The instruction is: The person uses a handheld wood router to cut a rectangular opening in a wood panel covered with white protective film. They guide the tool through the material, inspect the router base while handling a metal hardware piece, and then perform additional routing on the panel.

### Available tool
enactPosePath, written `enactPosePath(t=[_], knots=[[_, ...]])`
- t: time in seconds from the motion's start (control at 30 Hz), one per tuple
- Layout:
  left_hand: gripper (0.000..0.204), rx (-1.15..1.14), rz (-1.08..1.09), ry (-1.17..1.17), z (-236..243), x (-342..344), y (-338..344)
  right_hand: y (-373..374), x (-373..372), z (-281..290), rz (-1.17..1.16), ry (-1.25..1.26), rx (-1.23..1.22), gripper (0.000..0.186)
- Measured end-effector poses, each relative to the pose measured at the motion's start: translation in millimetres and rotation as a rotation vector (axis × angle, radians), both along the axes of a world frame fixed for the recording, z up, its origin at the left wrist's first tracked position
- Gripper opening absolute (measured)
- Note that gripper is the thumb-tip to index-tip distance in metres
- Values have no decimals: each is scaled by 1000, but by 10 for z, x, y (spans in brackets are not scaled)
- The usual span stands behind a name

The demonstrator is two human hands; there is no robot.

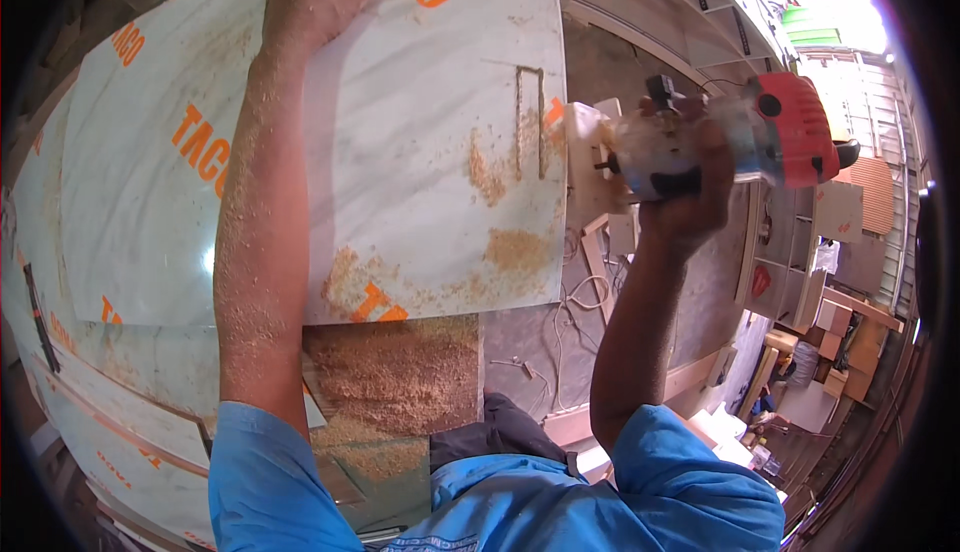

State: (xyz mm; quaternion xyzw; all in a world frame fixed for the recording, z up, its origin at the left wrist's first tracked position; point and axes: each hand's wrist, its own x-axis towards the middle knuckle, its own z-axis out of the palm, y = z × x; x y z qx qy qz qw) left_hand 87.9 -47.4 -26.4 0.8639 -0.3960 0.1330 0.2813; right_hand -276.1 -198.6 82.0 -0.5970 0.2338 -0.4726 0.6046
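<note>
A large board (400,152) with a white marbled face and orange print lies in front of me, sawdust scattered over it. At its far edge my left hand (315,2) rests on the face, thumb out to the side and fingers apart; some fingertips run out of view. My right hand (705,187) is wrapped round the body of a router (795,132) with a red motor housing. The tool is tilted on its side, its pale base (590,157) at the board's right edge; blur hides whether they touch. Near that edge a narrow rectangular groove (530,72) is cut.
Thick sawdust (395,372) covers the surface nearest me. Cables (565,332) trail on the floor to the right. Cabinet frames (640,2) stand at the far right, and wood offcuts (840,342) are piled at the right. A dark, thin tool (40,317) lies at the left.
</note>
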Motion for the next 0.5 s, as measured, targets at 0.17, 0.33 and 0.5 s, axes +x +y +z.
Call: enactPosePath(t=[0.17, 0.33, 0.5], knots=[[72, -49, 42, 104, 201, -174, 37, 340, 210, -164, -10, -12, -231, 29], [79, -133, -103, 241, 292, -204, -11, 407, 192, -291, -84, -34, -190, 28], [90, -106, -615, 443, 441, -861, -56, 500, 289, -221, -24, -28, -271, 29]])
